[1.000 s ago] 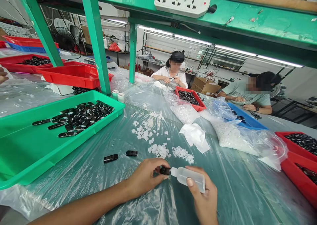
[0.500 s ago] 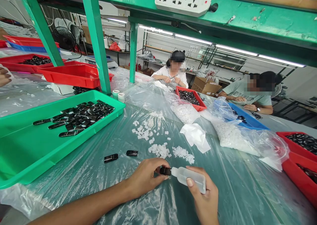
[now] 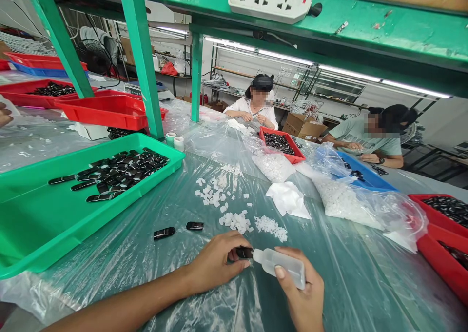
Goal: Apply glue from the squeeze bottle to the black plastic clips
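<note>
My left hand pinches a small glossy black piece between thumb and fingers. Around a translucent white squeeze bottle, my right hand is closed, with the bottle tilted and its nozzle at the black piece's right end. Whether the tip touches it, I cannot tell. Two similar black pieces lie on the plastic-covered table to the left. Just beyond my hands are a heap of small white pads and a heap of tiny white bits.
A green tray with many black pieces is at left. Clear bags of white parts, a white paper and red trays stand at right. Green posts rise from the table. Two people work across it.
The squeeze bottle and my right hand have shifted very slightly right and down. My left hand keeps its grip on the black piece, almost unmoved.
</note>
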`<state>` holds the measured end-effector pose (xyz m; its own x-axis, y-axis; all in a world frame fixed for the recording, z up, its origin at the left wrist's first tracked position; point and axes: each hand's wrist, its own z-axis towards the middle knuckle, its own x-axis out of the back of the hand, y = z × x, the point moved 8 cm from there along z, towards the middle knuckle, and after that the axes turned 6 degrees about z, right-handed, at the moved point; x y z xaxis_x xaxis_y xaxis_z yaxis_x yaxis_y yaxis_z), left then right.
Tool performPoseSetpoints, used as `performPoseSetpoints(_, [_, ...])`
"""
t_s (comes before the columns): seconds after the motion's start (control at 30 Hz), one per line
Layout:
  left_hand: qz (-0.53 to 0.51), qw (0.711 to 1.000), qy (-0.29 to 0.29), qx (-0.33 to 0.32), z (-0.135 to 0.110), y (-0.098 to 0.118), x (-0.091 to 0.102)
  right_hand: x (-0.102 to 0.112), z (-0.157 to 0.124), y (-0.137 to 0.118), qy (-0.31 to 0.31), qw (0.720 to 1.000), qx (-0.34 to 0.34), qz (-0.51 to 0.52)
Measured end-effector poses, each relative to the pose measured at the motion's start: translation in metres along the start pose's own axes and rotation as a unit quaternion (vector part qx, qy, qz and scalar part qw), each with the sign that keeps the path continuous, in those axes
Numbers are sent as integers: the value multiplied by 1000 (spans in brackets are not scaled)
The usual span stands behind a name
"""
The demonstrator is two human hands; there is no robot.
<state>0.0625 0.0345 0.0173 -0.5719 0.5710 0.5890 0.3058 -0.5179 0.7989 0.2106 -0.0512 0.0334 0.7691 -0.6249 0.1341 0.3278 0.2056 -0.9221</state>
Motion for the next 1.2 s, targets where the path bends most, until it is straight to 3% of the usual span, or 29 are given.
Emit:
performPoseSetpoints(0.4, [-17,1000,3,0,0,2,1,1,0,0,-20,999,34,-22])
performPoseSetpoints(0.77, [-105,994,7,42,1,-6,-1,3,3,5,6,999,-45,8])
performPoseSetpoints(1.2, [-77,997,8,25,2,-4,0,-2,1,9,-8,998,-56,36])
